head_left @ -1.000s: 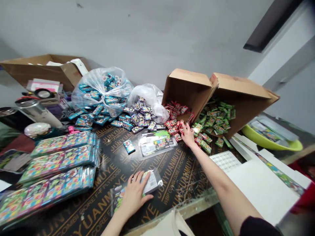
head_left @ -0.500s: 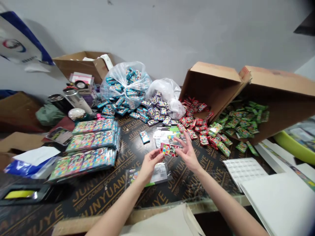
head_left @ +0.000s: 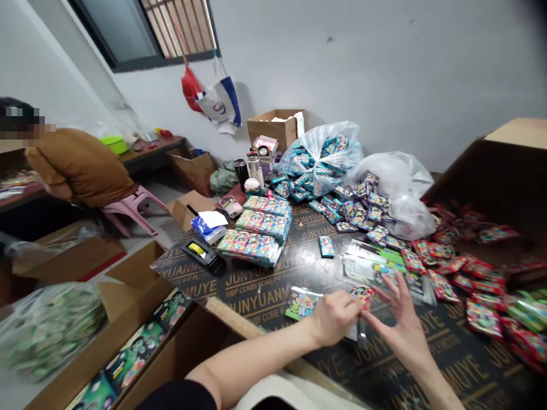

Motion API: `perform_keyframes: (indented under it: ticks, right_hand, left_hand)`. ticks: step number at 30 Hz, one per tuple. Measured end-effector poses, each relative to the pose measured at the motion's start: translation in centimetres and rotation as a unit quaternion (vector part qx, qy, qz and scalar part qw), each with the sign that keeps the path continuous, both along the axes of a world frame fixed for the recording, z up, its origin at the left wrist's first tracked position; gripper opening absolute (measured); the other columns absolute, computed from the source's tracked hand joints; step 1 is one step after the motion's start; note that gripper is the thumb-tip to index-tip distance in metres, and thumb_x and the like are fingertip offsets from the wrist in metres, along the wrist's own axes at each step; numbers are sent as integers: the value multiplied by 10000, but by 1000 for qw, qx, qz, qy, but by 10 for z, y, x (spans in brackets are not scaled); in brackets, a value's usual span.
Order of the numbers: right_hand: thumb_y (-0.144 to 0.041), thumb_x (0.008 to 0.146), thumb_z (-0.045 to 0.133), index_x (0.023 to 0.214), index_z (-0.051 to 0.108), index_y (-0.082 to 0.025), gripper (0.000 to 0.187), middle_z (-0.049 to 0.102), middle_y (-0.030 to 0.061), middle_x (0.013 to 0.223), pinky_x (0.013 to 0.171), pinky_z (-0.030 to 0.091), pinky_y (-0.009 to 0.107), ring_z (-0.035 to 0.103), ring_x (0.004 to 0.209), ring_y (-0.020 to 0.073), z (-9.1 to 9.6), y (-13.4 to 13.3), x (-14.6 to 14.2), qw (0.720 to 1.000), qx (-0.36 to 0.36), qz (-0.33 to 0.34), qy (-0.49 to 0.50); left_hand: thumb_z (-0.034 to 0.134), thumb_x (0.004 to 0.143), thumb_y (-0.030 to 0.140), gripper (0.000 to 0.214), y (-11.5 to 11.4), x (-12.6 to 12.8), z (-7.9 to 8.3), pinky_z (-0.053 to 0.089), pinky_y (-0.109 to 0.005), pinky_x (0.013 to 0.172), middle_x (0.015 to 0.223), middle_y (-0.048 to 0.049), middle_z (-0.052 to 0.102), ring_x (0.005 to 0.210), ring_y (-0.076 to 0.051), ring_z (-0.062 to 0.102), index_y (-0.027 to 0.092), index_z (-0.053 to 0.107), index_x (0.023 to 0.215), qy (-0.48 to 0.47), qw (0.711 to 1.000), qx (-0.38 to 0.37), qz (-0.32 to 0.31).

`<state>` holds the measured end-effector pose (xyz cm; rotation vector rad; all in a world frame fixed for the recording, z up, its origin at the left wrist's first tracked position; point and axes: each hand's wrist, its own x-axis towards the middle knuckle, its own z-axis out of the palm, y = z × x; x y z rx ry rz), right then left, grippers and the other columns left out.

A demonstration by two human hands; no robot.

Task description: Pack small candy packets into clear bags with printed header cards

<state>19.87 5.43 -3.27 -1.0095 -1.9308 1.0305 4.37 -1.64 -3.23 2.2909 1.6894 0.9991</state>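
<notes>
- Clearly, in the head view, the left hand had its fingers curled closed, pinching a small red packet.
- That packet was held over the dark table, near a printed plastic sleeve lying there.
- The right hand had its fingers spread wide, thumb right by the packet; whether it touched could not be told.
- Beyond the hands lay one blue packet, with stacked packs to its left.
- Loose red packets lay heaped at the right, beside an open cardboard box.
</notes>
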Motion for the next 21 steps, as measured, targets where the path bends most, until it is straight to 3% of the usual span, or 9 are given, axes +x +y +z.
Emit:
perform_keyframes:
  ticks: [5, 7, 9, 10, 12, 14, 15, 18, 21]
  right_hand:
    - [-375, 636, 696, 1385, 108, -331, 953, 379, 99, 1329, 895, 436, 453, 561, 993, 234, -10, 5, 5, 999, -45, -1, 18]
    - [-364, 627, 700, 1382, 151, -304, 936, 389, 105, 1312, 878, 441, 451, 563, 962, 231, -6, 4, 7, 1000, -14, -17, 20]
    - [-340, 609, 710, 1384, 154, -275, 956, 389, 114, 1300, 879, 429, 456, 549, 970, 240, 0, 1, 9, 997, 34, -45, 51]
    - [-324, 603, 715, 1387, 135, -267, 977, 383, 119, 1301, 885, 420, 458, 540, 982, 245, 4, -2, 9, 995, 55, -50, 71]
    - [-295, 609, 710, 1391, 98, -265, 993, 370, 124, 1312, 901, 405, 458, 529, 1009, 251, 9, -8, 10, 992, 85, -22, 87]
    - [-287, 633, 690, 1387, 121, -265, 945, 346, 123, 1337, 930, 382, 467, 508, 1054, 263, 10, -14, 10, 993, 106, 27, 49]
    - [-292, 642, 683, 1383, 149, -261, 914, 326, 120, 1355, 948, 364, 478, 484, 1093, 276, 9, -16, 10, 992, 116, 48, 17]
    - [-299, 658, 676, 1379, 170, -243, 882, 253, 113, 1402, 990, 318, 501, 406, 1185, 300, 2, -23, 11, 986, 139, 77, -50]
    - [-271, 696, 645, 1382, 129, -263, 859, 239, 117, 1408, 963, 367, 469, 484, 1115, 257, -3, -23, 12, 986, 140, 82, -42]
  left_hand:
    - [457, 831, 163, 195, -8, 2, -7, 492, -283, 801, 916, -83, 646, 903, -158, 589, 147, 606, 957, -28, 999, -15, -35]
    - [537, 772, 166, 241, -7, 3, -7, 470, -312, 851, 1004, -92, 627, 962, -176, 571, 160, 612, 1001, -118, 991, -43, -39]
    - [677, 639, 203, 489, -4, 2, -7, 458, -346, 871, 1162, -111, 552, 1033, -212, 540, 181, 565, 1115, -280, 955, -102, -13]
    - [716, 588, 242, 624, -2, 2, -7, 468, -368, 850, 1218, -121, 509, 1037, -227, 539, 195, 518, 1178, -383, 911, -154, 5]
    - [730, 557, 342, 740, 3, 0, -7, 505, -390, 751, 1208, -130, 507, 945, -225, 586, 201, 457, 1230, -571, 767, -291, 18]
    - [736, 542, 367, 674, 8, -1, -9, 515, -336, 634, 1007, -106, 604, 737, -169, 622, 156, 521, 1146, -671, 632, -387, 20]
    - [764, 497, 346, 650, 9, 0, -10, 504, -297, 590, 882, -78, 630, 643, -139, 609, 132, 562, 1076, -689, 602, -402, 30]
    - [828, 358, 265, 658, 9, 3, -17, 430, -207, 494, 625, 3, 600, 487, -86, 537, 107, 601, 955, -683, 628, -364, 89]
    - [816, 402, 341, 711, 6, 3, -21, 434, -230, 500, 619, 5, 600, 492, -106, 544, 121, 571, 1032, -640, 674, -362, 75]
